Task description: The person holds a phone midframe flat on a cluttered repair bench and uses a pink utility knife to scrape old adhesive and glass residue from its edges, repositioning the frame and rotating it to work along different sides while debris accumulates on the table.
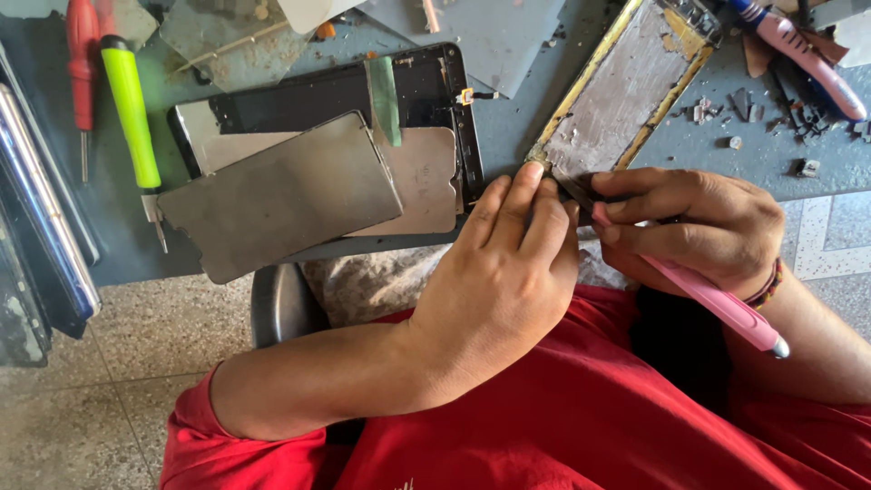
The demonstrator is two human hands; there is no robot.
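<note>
Left hand [508,272] is pressing down on the near end of the phone back frame [626,91], fingers [522,195] laid flat and close together on its bottom edge, pinning it to the tabletop [508,136]. Right hand [699,227] is gripping a pink-handled tool [708,295], fingers curled tight around the shaft; the handle is sticking out toward 4 o'clock, and the tip end is sitting at the frame's near corner, right beside the left fingertips. Cannot tell whether the tip is under the frame edge, the hands are covering it.

The frame is lying tilted, long axis running from the hands up to 1 o'clock, grey inside with yellowish adhesive along both sides.

At 9 o'clock from the hands: a black phone display assembly [426,91] with a grey metal plate [281,195] lying over it, overhanging the tabletop edge. Further at 10 o'clock: a green-handled screwdriver [132,113] next to a red one [82,63]. At 2 o'clock, well apart: another pink and blue tool [803,54] and small loose debris [762,118].
</note>
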